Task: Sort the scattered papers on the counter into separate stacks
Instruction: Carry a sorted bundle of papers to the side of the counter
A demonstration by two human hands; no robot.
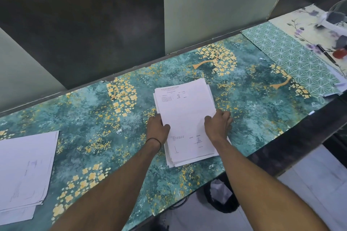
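Observation:
A stack of white printed papers (185,110) lies in the middle of the counter (93,118), which has a teal surface with yellow flowers. My left hand (157,128) grips the stack's left edge, thumb on top. My right hand (218,124) grips its right edge, thumb on the top sheet and fingers curled at the side. The sheets are slightly fanned at the bottom edge. A second stack of white papers (24,172) lies at the counter's left end, apart from both hands.
At the right end lie a green patterned sheet (293,58), a floral sheet (308,24), a pen (325,53), a red object (339,53) and some white paper (330,94). A dark bin with crumpled paper (219,195) stands on the floor under the counter's front edge. Wall panels rise behind.

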